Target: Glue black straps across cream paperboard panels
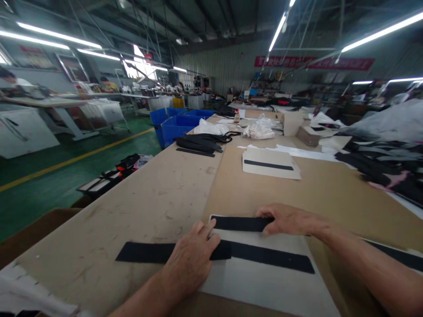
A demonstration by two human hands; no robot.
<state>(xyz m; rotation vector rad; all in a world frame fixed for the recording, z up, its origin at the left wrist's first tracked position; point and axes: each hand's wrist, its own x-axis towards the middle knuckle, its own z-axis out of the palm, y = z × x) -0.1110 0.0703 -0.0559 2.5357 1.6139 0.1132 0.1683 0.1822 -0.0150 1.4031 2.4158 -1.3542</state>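
Note:
A pale flat board (264,288) lies before me on the table. One black strip (238,223) runs along its far edge, and another black strip (280,256) crosses it nearer to me. My right hand (284,219) has its thumb and fingers closed on the right end of the far strip. My left hand (191,255) sets a fingertip on that strip's left end. A loose black strip (145,252) passes beneath the curled left hand, and its right end overlaps the nearer strip. The left palm and some fingertips are hidden.
Farther up the table lies a stack of pale boards (271,173) with a black strip on top. Black straps (198,143) and a clear plastic bag (259,128) lie beyond. Blue bins (180,125) stand off the left edge. More dark strips (390,165) are heaped at right.

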